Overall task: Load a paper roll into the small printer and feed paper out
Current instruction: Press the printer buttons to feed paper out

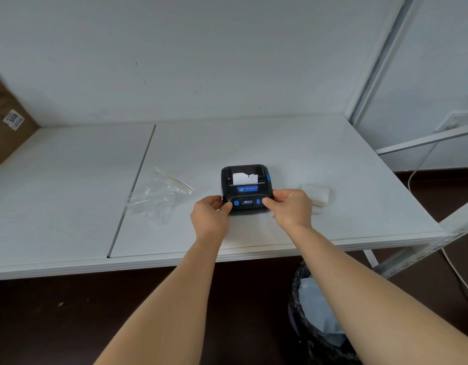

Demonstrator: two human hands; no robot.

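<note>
Head view: small black printer [245, 189] sits on the white table [333, 159], gripped at its near corners by both hands; left hand [210, 216] curls round the left front corner, thumb on the front panel just beside a blue button [236, 203]; right hand [290, 208] curls round the right front corner, thumb close to the right blue button [258, 201], actual contact with it can't be told; white paper strip [244, 178] with a ragged edge sticks out of the slot beyond both thumbs, lid looks closed, so roll judged loaded and step in hand is feeding paper out; to do it well: keep the left hand bracing the body so it doesn't slide, press the feed button with one thumb only, keep fingers off the slot so paper runs free; clear plastic bag [159, 197] lies left of the left hand, apart from it; white folded paper stack [315, 196] just beyond the right hand; bin [314, 325] below the right forearm.
</note>
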